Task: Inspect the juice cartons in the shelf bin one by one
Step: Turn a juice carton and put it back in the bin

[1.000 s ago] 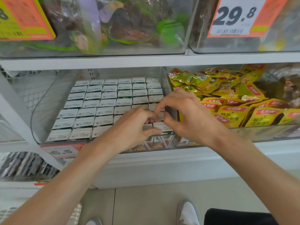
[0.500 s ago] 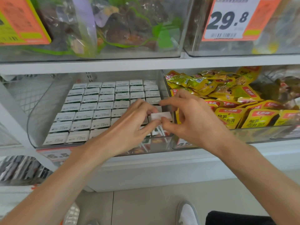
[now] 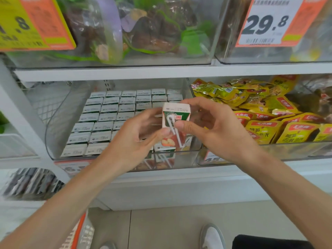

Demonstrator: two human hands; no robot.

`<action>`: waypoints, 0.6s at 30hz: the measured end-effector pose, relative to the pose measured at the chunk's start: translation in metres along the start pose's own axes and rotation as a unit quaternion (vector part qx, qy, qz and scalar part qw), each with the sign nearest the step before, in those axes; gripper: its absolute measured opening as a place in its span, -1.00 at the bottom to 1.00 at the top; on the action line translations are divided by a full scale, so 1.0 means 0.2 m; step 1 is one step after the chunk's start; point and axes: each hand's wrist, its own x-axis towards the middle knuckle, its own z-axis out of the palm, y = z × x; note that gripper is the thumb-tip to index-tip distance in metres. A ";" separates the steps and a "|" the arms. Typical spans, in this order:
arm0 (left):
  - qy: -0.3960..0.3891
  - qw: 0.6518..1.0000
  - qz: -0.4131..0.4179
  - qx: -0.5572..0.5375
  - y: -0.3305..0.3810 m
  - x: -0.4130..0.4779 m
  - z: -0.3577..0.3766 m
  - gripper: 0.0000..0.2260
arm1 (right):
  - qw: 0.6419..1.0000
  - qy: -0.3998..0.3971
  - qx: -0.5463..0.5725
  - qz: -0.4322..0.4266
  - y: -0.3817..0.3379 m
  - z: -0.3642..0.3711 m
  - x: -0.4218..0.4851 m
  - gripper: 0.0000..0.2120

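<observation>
A small juice carton (image 3: 177, 114), green and white with apple pictures and a straw on its face, is lifted upright above the front right of the clear shelf bin (image 3: 59, 112). My left hand (image 3: 133, 141) holds its left side with thumb and fingers. My right hand (image 3: 213, 130) pinches its right side, thumb on the front. Rows of several more cartons (image 3: 107, 115) fill the bin, their white tops showing.
A neighbouring clear bin (image 3: 269, 150) on the right holds yellow snack packs (image 3: 260, 128). Upper bins carry price tags (image 3: 265, 22). A white shelf edge (image 3: 161, 71) runs above the cartons. Floor tiles and a shoe (image 3: 212, 238) are below.
The carton has come up out of the bin's front right corner. Both hands rose with it and now hold it upright with its front face showing.
</observation>
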 end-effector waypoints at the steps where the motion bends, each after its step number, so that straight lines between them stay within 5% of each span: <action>1: 0.009 1.000 -0.005 0.000 -0.01 -0.02 -0.03 -0.59 | 1.000 0.002 0.022 0.011 0.00 0.03 0.00 -0.64; 18: 0.077 0.991 -0.098 -0.058 -0.15 -0.18 -0.30 -0.74 | 0.986 0.011 0.118 0.121 -0.01 0.37 0.05 -0.73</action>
